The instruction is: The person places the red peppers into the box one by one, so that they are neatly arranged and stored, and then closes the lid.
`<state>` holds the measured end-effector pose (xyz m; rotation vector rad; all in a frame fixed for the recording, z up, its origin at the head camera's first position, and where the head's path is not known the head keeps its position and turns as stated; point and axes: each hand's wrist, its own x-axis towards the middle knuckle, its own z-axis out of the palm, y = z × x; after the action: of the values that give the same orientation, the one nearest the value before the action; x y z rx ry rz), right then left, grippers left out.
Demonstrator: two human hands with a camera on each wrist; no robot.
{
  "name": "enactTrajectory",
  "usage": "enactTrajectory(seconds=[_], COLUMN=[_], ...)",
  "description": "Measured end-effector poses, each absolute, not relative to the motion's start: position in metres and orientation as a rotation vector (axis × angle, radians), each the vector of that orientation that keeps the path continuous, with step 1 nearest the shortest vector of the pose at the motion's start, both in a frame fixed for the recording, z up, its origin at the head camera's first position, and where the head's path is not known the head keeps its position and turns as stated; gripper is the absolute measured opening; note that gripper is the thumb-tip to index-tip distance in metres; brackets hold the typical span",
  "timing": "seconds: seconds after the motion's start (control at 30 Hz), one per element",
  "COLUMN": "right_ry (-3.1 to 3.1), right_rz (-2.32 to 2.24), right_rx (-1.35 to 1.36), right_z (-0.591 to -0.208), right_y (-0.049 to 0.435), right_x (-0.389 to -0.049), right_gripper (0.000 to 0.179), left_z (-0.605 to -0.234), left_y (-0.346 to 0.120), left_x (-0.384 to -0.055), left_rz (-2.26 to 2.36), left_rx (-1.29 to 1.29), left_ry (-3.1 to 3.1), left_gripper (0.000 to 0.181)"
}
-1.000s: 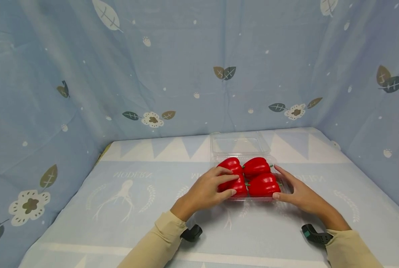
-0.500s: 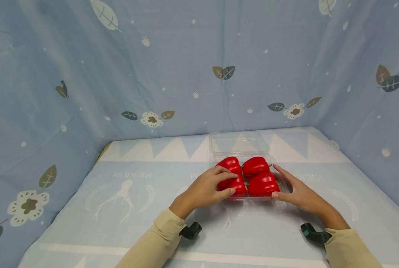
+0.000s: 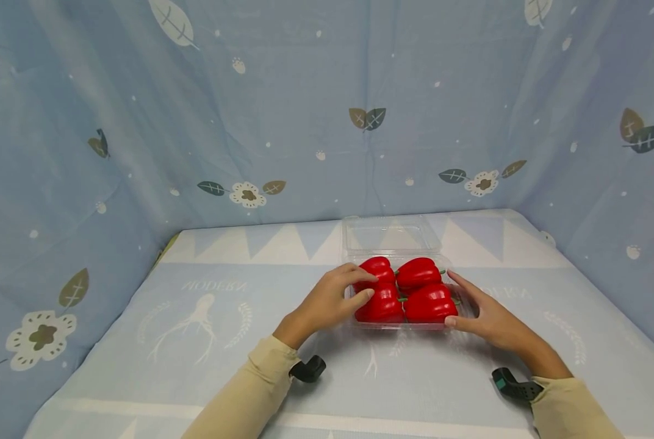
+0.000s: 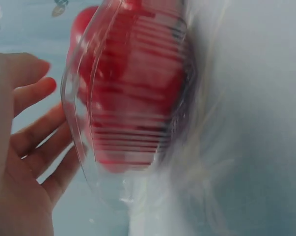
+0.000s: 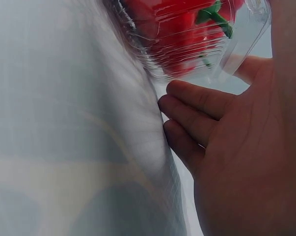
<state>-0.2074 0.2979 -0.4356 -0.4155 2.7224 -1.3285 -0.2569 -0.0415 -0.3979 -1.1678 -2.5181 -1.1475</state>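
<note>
Several red bell peppers (image 3: 430,303) with green stems sit in two rows inside a clear plastic clamshell box (image 3: 415,326). Its transparent lid (image 3: 387,236) lies folded back behind it. My left hand (image 3: 327,299) hovers at the box's left end, fingers bent loosely and apart, holding nothing. The left wrist view has that hand (image 4: 27,167) beside the box rim with a gap between thumb and fingers. My right hand (image 3: 492,317) is at the right end, thumb by the near corner. In the right wrist view, its fingers (image 5: 197,98) extend along the ribbed side wall.
The box stands on a table covered by a pale blue and white printed cloth (image 3: 206,353). Blue patterned fabric (image 3: 305,122) hangs at the back and both sides. Each wrist carries a black band with a small device (image 3: 309,369).
My left hand has drawn back leftward off the front left pepper, which now shows more fully. The right hand, the peppers and the box stay in place.
</note>
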Motion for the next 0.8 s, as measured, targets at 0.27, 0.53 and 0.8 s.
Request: enactTrajectory(seconds=[0.27,0.53,0.8], right_ry=[2.739,2.732,2.733], right_rz=[-1.325,-1.337,-1.37], right_rx=[-0.445,-0.452,-0.474], right_z=[-0.434,-0.432,-0.435], right_y=[0.298,0.3,0.299], right_x=[-0.205,-0.206,-0.205], right_gripper=[0.093,0.092,0.089], left_z=[-0.402,-0.405,-0.411], left_y=[-0.051,-0.051,-0.056], left_x=[-0.275,-0.291,-0.321], left_rz=[-1.418,-1.431,-1.564], left_rx=[-0.909,-0.673,-0.411], left_ry=[-2.398,-2.441,-2.554], left_gripper=[0.019,0.019,0.023])
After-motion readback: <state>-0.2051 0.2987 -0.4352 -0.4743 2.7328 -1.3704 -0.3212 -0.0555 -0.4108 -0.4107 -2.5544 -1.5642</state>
